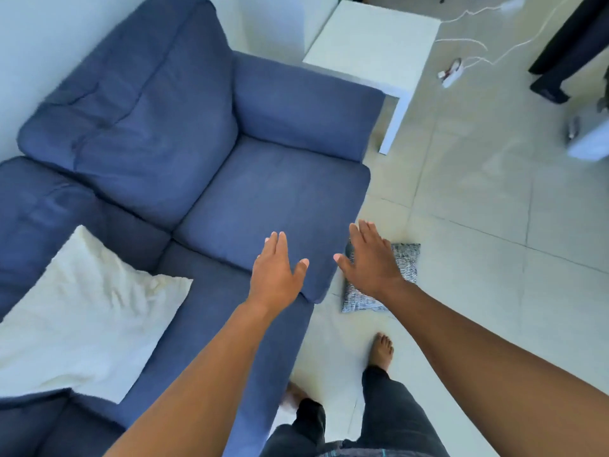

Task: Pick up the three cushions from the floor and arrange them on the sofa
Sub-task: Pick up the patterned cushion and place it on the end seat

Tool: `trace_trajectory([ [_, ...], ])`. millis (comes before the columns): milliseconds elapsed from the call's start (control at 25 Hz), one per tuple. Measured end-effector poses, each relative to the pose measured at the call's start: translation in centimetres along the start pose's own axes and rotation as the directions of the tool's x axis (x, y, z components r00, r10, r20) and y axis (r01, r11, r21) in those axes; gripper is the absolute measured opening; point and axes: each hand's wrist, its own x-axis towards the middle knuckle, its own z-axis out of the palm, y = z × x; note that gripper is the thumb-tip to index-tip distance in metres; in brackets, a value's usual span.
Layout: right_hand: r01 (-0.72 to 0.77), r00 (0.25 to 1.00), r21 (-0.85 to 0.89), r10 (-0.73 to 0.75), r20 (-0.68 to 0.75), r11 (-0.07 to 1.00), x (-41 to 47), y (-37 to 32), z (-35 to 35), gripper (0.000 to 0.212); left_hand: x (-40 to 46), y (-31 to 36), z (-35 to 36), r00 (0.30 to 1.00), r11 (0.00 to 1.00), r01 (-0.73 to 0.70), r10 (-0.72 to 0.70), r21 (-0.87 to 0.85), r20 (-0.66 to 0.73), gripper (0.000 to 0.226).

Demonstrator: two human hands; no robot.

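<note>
Down on the pale tiled floor (478,225), a small grey-and-white patterned fabric cushion (407,258) lies flat, just beside the front corner of the blue fabric sofa (263,199). Part of it is hidden behind the right hand (370,258), which hovers above it with fingers spread and flat, gripping nothing. The left hand (275,270) is likewise open and empty, palm down over the edge of the sofa's seat. A large cream square cushion (82,308) rests on the sofa's left seat, tilted against the backrest. Beyond the sofa's armrest stands a white square side table (372,44); white cables (474,51) trail across the floor further off.
</note>
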Motion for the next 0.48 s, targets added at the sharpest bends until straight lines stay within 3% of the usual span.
trace_trajectory([
  [240,-0.249,0.968,0.038,0.248,0.027,0.968,-1.2,17.3,-2.4,0.079,4.1,12.7,11.4,0.966,0.990,-0.115,0.093,0.081,0.241,0.084],
  [480,-0.324,0.946,0.087,0.321,0.048,0.942,1.0,27.0,-4.0,0.080,9.2,19.8,19.0,0.934,0.977,-0.148,0.087,0.155,0.347,0.081],
])
